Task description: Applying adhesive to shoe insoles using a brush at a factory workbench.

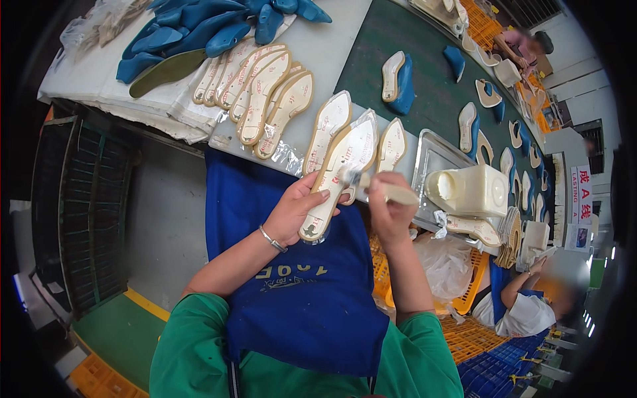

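Observation:
My left hand grips a pale shoe insole by its heel end, thumb on top, above the table's near edge. In my closed right hand is a brush with a light handle. Its head, smeared by motion, is over the middle of that insole. Just behind the held piece lie two more insoles, one on the left and one on the right. To the right, a white plastic container with a wide round mouth lies on its side in a metal tray.
Several insoles overlap at the left, beside a pile of blue shoe lasts. A green conveyor belt carries lasts with insoles. Below the tray stands an orange crate with plastic bags. A co-worker is at the right, another farther back.

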`<state>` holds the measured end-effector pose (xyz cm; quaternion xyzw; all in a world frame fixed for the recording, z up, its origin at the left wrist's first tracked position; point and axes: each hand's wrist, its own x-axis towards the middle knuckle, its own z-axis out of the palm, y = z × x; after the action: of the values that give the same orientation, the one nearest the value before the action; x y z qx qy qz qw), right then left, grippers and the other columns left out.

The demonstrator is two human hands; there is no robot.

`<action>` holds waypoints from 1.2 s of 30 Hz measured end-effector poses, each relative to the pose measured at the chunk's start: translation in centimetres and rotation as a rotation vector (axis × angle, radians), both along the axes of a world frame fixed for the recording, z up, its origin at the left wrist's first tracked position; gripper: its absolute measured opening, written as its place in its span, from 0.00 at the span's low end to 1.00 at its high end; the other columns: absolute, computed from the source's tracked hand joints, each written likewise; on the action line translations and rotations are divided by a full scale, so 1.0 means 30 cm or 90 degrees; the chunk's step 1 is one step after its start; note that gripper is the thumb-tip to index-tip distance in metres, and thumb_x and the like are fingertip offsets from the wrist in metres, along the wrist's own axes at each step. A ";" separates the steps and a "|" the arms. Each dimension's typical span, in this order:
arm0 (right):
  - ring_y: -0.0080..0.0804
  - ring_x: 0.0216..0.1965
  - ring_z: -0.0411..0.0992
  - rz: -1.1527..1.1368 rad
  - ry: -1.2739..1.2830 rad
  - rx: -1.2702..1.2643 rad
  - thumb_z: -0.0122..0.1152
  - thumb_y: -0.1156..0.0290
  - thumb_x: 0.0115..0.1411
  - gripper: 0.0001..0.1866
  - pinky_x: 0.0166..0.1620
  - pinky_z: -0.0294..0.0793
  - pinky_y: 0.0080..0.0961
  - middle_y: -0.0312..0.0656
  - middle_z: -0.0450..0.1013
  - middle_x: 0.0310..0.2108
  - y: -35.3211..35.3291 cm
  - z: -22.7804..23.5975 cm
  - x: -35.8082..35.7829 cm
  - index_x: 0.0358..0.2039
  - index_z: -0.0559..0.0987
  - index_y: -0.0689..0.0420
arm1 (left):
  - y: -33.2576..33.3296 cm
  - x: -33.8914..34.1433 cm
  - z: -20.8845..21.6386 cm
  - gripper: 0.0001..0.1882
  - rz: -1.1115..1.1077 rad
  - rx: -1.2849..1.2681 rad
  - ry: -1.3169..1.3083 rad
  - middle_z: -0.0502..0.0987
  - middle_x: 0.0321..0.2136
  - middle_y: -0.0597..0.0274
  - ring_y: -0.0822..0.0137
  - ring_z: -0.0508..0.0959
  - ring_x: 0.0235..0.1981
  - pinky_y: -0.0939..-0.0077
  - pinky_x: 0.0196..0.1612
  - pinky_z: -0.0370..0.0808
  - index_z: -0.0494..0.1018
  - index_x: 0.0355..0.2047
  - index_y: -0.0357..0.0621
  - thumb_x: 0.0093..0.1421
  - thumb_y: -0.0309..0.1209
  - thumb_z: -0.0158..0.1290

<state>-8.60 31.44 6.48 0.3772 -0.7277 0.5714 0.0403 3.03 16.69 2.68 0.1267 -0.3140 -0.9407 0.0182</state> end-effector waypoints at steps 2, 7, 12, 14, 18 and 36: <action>0.34 0.23 0.74 -0.024 0.008 -0.020 0.62 0.78 0.55 0.04 0.28 0.71 0.25 0.45 0.75 0.24 -0.027 0.022 -0.048 0.32 0.77 0.64 | 0.002 -0.004 0.007 0.25 -0.001 -0.022 0.000 0.74 0.51 0.53 0.64 0.79 0.48 0.76 0.44 0.80 0.58 0.63 0.35 0.66 0.22 0.45; 0.26 0.29 0.75 0.019 0.047 0.080 0.60 0.77 0.61 0.04 0.33 0.72 0.22 0.42 0.76 0.29 -0.036 0.051 -0.034 0.33 0.78 0.65 | 0.027 -0.001 0.008 0.24 0.015 -0.146 -0.025 0.75 0.49 0.57 0.71 0.78 0.47 0.79 0.44 0.77 0.59 0.63 0.36 0.66 0.21 0.43; 0.41 0.25 0.75 0.106 0.244 0.124 0.67 0.77 0.53 0.05 0.29 0.73 0.32 0.44 0.75 0.25 -0.059 0.063 0.048 0.29 0.77 0.60 | 0.023 -0.005 -0.052 0.24 0.042 -0.153 -0.022 0.75 0.49 0.59 0.73 0.77 0.46 0.79 0.45 0.76 0.60 0.63 0.37 0.66 0.20 0.43; 0.41 0.25 0.75 0.096 0.234 0.115 0.67 0.77 0.53 0.05 0.28 0.73 0.32 0.43 0.75 0.25 -0.057 0.076 0.043 0.28 0.77 0.60 | 0.022 -0.010 -0.058 0.24 0.046 -0.160 0.001 0.75 0.49 0.59 0.73 0.77 0.45 0.80 0.45 0.76 0.60 0.63 0.37 0.66 0.20 0.43; 0.35 0.22 0.73 0.034 0.152 0.096 0.66 0.75 0.55 0.05 0.26 0.70 0.28 0.42 0.75 0.24 -0.072 0.080 -0.039 0.28 0.77 0.60 | 0.014 0.000 -0.041 0.24 0.007 -0.176 -0.013 0.75 0.50 0.58 0.72 0.77 0.47 0.79 0.46 0.76 0.60 0.63 0.36 0.66 0.20 0.44; 0.22 0.28 0.73 -0.045 -0.127 0.081 0.57 0.71 0.64 0.07 0.33 0.72 0.19 0.37 0.75 0.26 -0.011 0.129 -0.135 0.33 0.75 0.61 | -0.041 0.016 -0.013 0.25 -0.053 -0.115 0.001 0.73 0.53 0.51 0.63 0.77 0.52 0.76 0.47 0.78 0.58 0.63 0.35 0.66 0.22 0.44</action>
<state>-12.65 31.11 10.35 0.2942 -0.7760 0.5567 -0.0361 3.50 15.47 2.28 0.1109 -0.4029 -0.9085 -0.0091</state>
